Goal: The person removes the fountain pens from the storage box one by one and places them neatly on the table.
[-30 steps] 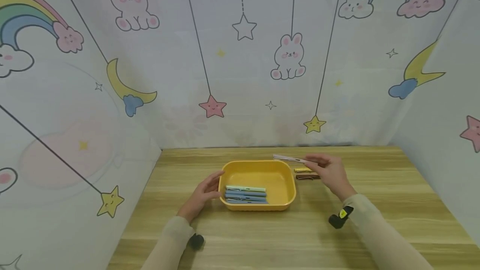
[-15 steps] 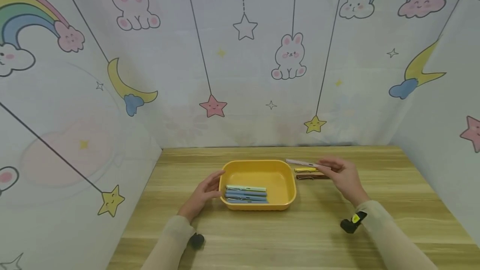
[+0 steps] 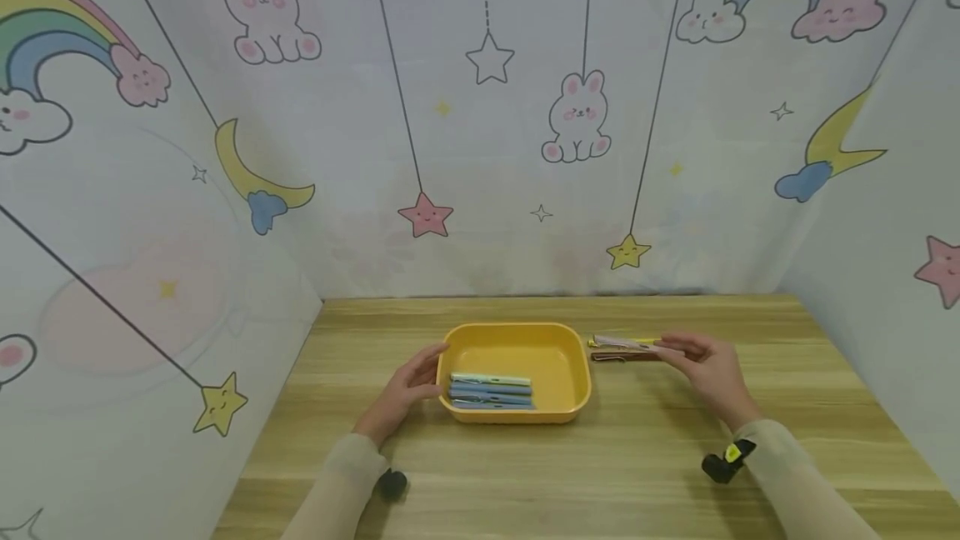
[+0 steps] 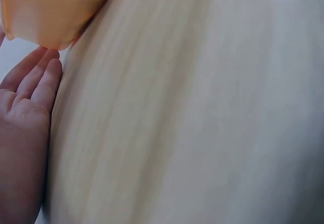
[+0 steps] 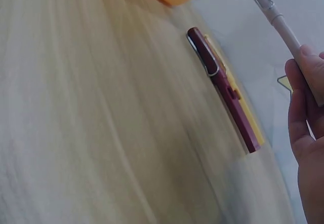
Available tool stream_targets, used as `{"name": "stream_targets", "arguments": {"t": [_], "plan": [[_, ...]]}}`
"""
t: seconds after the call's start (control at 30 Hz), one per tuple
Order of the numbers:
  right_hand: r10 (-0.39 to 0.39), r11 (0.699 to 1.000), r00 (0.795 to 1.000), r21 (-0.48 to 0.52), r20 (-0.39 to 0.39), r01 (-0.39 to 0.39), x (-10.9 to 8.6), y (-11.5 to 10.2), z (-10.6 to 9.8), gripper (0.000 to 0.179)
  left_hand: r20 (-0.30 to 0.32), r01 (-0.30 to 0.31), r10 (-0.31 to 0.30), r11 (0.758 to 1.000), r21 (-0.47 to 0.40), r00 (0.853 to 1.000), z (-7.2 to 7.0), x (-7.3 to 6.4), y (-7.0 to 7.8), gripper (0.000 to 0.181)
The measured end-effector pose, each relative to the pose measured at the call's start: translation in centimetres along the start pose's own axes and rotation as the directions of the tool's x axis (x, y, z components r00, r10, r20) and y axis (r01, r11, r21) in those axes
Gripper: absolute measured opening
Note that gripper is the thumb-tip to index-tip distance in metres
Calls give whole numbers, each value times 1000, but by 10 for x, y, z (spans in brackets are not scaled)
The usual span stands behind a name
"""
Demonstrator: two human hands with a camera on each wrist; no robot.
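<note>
1. Your right hand (image 3: 708,375) pinches a pale pink pen (image 5: 286,34) between its fingers, above the surface (image 3: 570,482).
2. Below it, a yellow pen (image 5: 246,110) and a dark red pen (image 5: 223,88) lie side by side, right of the yellow tray (image 3: 510,417).
3. Your left hand (image 3: 403,394) touches the tray's left side, its fingers loosely extended.
4. Inside lie a pale green pen (image 3: 491,379) and blue pens (image 3: 491,399).

"What's the tray (image 3: 510,350) made of?"

"Smooth plastic, by its look. The pale pen (image 5: 287,35) at its three o'clock looks smooth and satiny; the maroon pen (image 5: 233,101) has a shiny metal clip (image 5: 213,75)."

"And the tabletop (image 3: 540,473)?"

"Wood-grained, smooth. The backdrop (image 3: 495,140) at twelve o'clock resembles matt, faintly creased cloth."
</note>
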State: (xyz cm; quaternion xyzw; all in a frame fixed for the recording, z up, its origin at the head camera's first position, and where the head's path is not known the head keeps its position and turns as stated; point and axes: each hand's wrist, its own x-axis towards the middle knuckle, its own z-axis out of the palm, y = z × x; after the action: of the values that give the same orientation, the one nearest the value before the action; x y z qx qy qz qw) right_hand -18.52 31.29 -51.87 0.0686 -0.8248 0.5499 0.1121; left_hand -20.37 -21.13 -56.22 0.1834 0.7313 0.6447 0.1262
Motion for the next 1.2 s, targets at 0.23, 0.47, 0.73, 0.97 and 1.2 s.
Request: {"name": "stream_targets", "arguments": {"t": [0.23,0.47,0.73,0.97,1.2], "plan": [[6,998,1000,-64,21,-4,-5,19,-5,34,1,-5,5,1000,0,1000,2,-1,-1,67],[-40,994,998,-97,48,44,-7,36,-5,27,-6,-7,7,1000,5,1000,1,0,-1,67],[-36,980,995,-194,91,53,-10,41,-3,25,3,-1,1,1000,8,1000,0,0,-2,68],[-70,941,992,-322,103,100,-8,46,-1,20,-5,1,-1,1000,2,1000,0,0,-3,68],[-135,923,985,-347,110,165,-10,47,2,21,1,-4,4,1000,6,1000,0,1,-2,69]]}}
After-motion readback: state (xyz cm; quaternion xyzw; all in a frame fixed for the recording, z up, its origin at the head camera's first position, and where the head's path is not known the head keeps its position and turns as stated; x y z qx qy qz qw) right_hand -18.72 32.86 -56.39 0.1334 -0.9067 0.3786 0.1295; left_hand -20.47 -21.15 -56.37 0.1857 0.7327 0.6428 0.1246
